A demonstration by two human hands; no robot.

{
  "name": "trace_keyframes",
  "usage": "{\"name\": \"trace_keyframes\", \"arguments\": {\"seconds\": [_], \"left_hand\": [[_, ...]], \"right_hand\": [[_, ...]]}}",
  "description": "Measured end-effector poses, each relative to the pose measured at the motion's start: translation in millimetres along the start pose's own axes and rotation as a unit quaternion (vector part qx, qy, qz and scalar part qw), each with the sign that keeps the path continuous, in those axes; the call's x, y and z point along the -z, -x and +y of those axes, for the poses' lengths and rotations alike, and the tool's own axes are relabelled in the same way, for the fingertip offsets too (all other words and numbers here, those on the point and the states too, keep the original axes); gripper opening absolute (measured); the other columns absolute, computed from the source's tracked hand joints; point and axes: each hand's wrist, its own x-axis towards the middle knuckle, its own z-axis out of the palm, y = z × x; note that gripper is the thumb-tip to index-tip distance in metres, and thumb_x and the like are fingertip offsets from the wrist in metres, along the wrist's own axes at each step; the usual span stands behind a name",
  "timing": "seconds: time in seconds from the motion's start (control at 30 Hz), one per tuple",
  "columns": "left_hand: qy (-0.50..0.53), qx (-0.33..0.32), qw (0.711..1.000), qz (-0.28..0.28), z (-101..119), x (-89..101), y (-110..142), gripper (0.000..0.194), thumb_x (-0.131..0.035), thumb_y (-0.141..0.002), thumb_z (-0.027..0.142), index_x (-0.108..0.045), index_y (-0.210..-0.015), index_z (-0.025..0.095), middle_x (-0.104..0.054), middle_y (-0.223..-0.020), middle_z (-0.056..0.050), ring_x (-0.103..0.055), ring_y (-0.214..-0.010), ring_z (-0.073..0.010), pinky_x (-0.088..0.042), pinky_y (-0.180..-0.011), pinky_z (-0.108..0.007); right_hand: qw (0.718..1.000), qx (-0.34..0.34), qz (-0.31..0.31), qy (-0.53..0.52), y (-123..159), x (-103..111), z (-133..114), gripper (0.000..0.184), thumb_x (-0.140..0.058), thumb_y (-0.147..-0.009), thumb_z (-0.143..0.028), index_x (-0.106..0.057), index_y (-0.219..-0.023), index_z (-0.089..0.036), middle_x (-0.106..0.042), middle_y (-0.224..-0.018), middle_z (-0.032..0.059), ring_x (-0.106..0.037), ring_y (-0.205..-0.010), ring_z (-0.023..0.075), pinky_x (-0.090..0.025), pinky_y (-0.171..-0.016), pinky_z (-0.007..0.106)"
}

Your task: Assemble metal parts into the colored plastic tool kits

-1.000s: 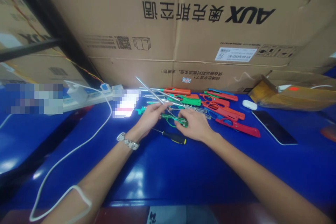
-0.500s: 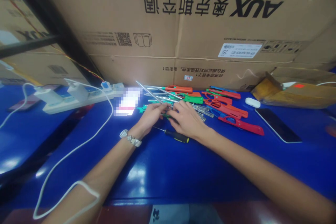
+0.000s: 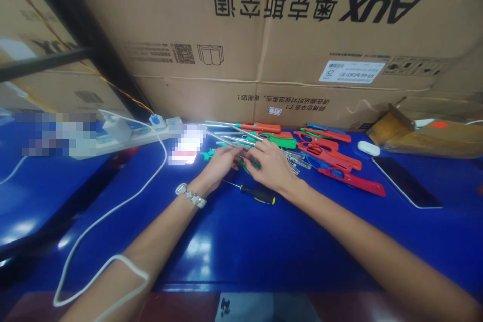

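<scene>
My left hand (image 3: pixel 221 165) and my right hand (image 3: pixel 273 168) meet above the blue table, fingers closed in a pinch around a long-nosed lighter. Its green handle (image 3: pixel 252 166) shows under my right fingers, and its thin metal tube points up and left past my left fingertips. My fingers cover most of the handle. Just below my hands lies a screwdriver (image 3: pixel 258 193) with a black and yellow handle. Behind them are an orange lighter (image 3: pixel 260 127), a green lighter (image 3: pixel 281 141) and several loose metal tubes and clear parts (image 3: pixel 298 158).
Several red and orange lighter shells (image 3: pixel 352 181) lie to the right, beside a dark phone (image 3: pixel 405 181) and a white earphone case (image 3: pixel 369 148). A large cardboard box (image 3: pixel 181 20) stands behind. At left, a power strip (image 3: pixel 145 136) has a white cable (image 3: pixel 113 206) looping over my left forearm.
The lighter's metal tube has dipped from a raised slant to a lower angle. Both hands stay together at nearly the same place. The view has shifted slightly.
</scene>
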Motion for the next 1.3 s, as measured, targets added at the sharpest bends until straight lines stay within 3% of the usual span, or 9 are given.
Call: {"name": "trace_keyframes", "arguments": {"seconds": [0.4, 0.6, 0.9, 1.0, 1.07, 1.3], "left_hand": [[0.041, 0.011, 0.997, 0.065, 2, -5.8, 0, 0.026, -0.063, -0.072, 0.037, -0.067, -0.078, 0.012, -0.067, -0.08, -0.008, -0.058, -0.067, -0.015, -0.044, -0.053, -0.023], [0.029, 0.008, 0.997, 0.074, 4, -6.7, 0, 0.025, -0.063, -0.071, 0.038, -0.064, -0.073, 0.013, -0.068, -0.082, -0.01, -0.058, -0.066, -0.0154, -0.045, -0.051, -0.023], [0.025, 0.016, 0.997, 0.066, 4, -6.9, 1, 0.025, -0.063, -0.076, 0.037, -0.064, -0.078, 0.012, -0.063, -0.077, -0.006, -0.058, -0.066, -0.0151, -0.043, -0.052, -0.024], [0.019, 0.012, 0.998, 0.061, 3, -7.6, 1, 0.025, -0.063, -0.077, 0.037, -0.065, -0.078, 0.012, -0.064, -0.078, -0.006, -0.058, -0.066, -0.015, -0.043, -0.053, -0.025], [0.014, 0.01, 0.998, 0.058, 3, -8.0, 1, 0.025, -0.063, -0.077, 0.037, -0.066, -0.079, 0.012, -0.066, -0.079, -0.007, -0.058, -0.065, -0.0149, -0.043, -0.053, -0.025], [0.022, 0.024, 0.998, 0.057, 3, -6.3, 1, 0.026, -0.062, -0.078, 0.035, -0.07, -0.085, 0.011, -0.069, -0.082, -0.008, -0.059, -0.062, -0.0144, -0.046, -0.056, -0.026]], "right_hand": [[0.991, -0.093, 0.019, -0.093, -5, -5, 0, 0.01, -0.056, -0.085, -0.018, -0.062, -0.078, -0.018, -0.062, -0.085, 0.0059, -0.055, -0.084, 0.0203, -0.044, -0.076, 0.032], [0.989, -0.104, 0.008, -0.101, -9, -4, -2, 0.01, -0.055, -0.082, -0.014, -0.06, -0.075, -0.019, -0.06, -0.083, 0.0054, -0.055, -0.083, 0.0203, -0.044, -0.077, 0.034], [0.984, -0.115, 0.05, -0.123, -9, -7, -3, 0.012, -0.059, -0.085, -0.017, -0.057, -0.073, -0.02, -0.061, -0.082, 0.0038, -0.055, -0.083, 0.0204, -0.042, -0.074, 0.031], [0.979, -0.141, 0.079, -0.124, -5, -8, 0, 0.005, -0.063, -0.084, -0.024, -0.06, -0.084, -0.02, -0.061, -0.083, 0.0031, -0.055, -0.082, 0.0207, -0.041, -0.072, 0.031], [0.979, -0.152, 0.086, -0.102, -2, -6, 2, 0.012, -0.067, -0.083, -0.029, -0.063, -0.089, -0.02, -0.062, -0.086, 0.0041, -0.055, -0.085, 0.0221, -0.041, -0.073, 0.033], [0.989, -0.127, 0.042, -0.058, 3, -6, 6, 0.012, -0.066, -0.089, -0.03, -0.075, -0.082, -0.023, -0.068, -0.089, 0.0048, -0.056, -0.092, 0.0237, -0.036, -0.076, 0.036]]}}
